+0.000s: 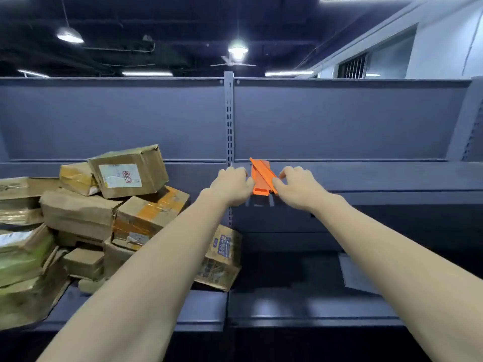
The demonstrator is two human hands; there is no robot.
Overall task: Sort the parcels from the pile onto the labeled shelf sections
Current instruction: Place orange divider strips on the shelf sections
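Both your hands, left (232,185) and right (296,185), pinch the orange strip (262,178) at frame centre, fingers curled on its edges at the shelf lip (392,197). The parcels (99,212) sit untouched, heaped at left. Risk: the strip looks skewed, so pressing unevenly may pop it loose or seat it crooked.

i see a dark ceiling (130,19) with hanging lamps (237,49) lit, a ceiling fan (232,64), a pale wall (444,43) right with a barred window (352,66).
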